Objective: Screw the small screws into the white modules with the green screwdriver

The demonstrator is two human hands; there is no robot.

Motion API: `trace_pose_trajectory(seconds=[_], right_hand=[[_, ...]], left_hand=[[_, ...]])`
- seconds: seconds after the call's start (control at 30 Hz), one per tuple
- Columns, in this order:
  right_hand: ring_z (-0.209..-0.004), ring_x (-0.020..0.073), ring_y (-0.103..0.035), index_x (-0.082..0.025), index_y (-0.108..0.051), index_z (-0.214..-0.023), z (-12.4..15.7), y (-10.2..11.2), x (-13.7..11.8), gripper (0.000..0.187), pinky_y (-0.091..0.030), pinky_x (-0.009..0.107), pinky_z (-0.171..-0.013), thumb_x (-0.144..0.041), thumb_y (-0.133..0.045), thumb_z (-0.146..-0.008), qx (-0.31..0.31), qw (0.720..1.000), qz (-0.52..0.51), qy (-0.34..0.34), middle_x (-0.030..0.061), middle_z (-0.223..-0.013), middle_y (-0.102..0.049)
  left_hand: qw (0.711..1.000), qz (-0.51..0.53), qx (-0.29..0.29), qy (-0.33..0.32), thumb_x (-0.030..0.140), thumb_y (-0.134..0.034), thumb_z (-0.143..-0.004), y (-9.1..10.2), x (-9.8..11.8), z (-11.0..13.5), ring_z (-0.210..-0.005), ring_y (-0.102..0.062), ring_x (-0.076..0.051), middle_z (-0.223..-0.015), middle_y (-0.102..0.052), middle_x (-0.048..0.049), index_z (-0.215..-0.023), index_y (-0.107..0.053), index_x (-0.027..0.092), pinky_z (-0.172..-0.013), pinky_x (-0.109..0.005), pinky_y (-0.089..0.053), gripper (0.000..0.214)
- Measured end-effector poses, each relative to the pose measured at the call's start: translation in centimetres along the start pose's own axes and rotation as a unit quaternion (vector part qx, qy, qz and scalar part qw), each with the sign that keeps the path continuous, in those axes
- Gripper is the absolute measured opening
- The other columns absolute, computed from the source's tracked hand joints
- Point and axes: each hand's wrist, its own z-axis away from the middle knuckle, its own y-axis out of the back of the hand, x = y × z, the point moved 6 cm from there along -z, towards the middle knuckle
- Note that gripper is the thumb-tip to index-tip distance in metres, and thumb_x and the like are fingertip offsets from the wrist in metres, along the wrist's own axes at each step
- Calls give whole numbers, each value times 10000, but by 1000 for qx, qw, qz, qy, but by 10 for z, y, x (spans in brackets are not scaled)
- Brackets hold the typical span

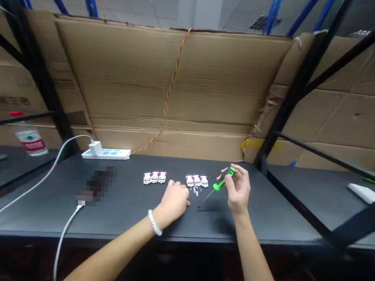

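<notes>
The right hand [239,190] holds the green screwdriver [216,187], its tip slanting toward the left hand [175,201] and the worktop's [129,218] front edge; the left hand's grip is hidden.

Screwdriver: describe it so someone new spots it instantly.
On the dark tabletop before the cardboard panel, find the right hand, right of centre. It grips the screwdriver, whose thin shaft slants down and left. A bright green handle sets it apart from the white-and-purple modules nearby.
</notes>
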Motion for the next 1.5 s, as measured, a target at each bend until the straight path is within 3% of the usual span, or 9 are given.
trace_pose_trajectory(seconds=[0.3, 0.57, 0.77, 0.97, 1.2, 1.5], right_hand=[[-693, 171, -739, -248, -590, -1234, 0, 0, -1, 361, -644, 317, -627, -390, -740, -938, 8, 1000, -5, -4, 41, -985, -714], [-692, 171, -740, -247, -600, -1232, 1, 2, 0, 360, -642, 310, -624, -377, -752, -933, 9, 1000, -17, -5, 41, -980, -716], [-703, 164, -743, -267, -608, -1244, 1, 4, 1, 334, -643, 305, -626, -349, -741, -949, 12, 1000, -26, -5, 31, -997, -712], [-697, 174, -743, -267, -612, -1230, 2, 2, -1, 330, -641, 312, -614, -364, -745, -944, 11, 1000, -20, -3, 40, -996, -714], [-692, 166, -741, -268, -608, -1233, 1, 1, -2, 325, -637, 299, -600, -358, -740, -950, 3, 1000, -16, 1, 29, -990, -710], [-697, 169, -743, -265, -608, -1227, 2, 2, -1, 340, -640, 304, -611, -367, -752, -936, 10, 1000, -14, -5, 32, -988, -711]], left_hand=[[1000, 10, -9, 14, 120, -637, -920, -10, -8, -2, -944, -700, -318, -842, -779, -126, -757, -775, 168, -919, -463, -427, 218], [1000, 16, -13, -9, 44, -590, -919, -12, -5, -3, -1032, -681, -326, -938, -775, -141, -805, -739, 146, -952, -469, -434, 213], [999, 42, 14, 2, 111, -476, -1029, 13, -17, 8, -918, -674, -284, -907, -738, -110, -949, -684, 150, -934, -448, -459, 226], [990, 130, 53, 19, 178, -428, -1058, 31, -36, 50, -902, -661, -245, -943, -713, -66, -964, -629, 200, -845, -357, -499, 223], [975, 202, 97, 0, 188, -479, -1041, 20, -40, 81, -907, -678, -234, -953, -726, -43, -942, -658, 221, -842, -347, -517, 207], [969, 208, 118, -57, 141, -492, -1049, 2, -26, 78, -931, -642, -232, -945, -701, -47, -922, -642, 212, -863, -348, -527, 209]])
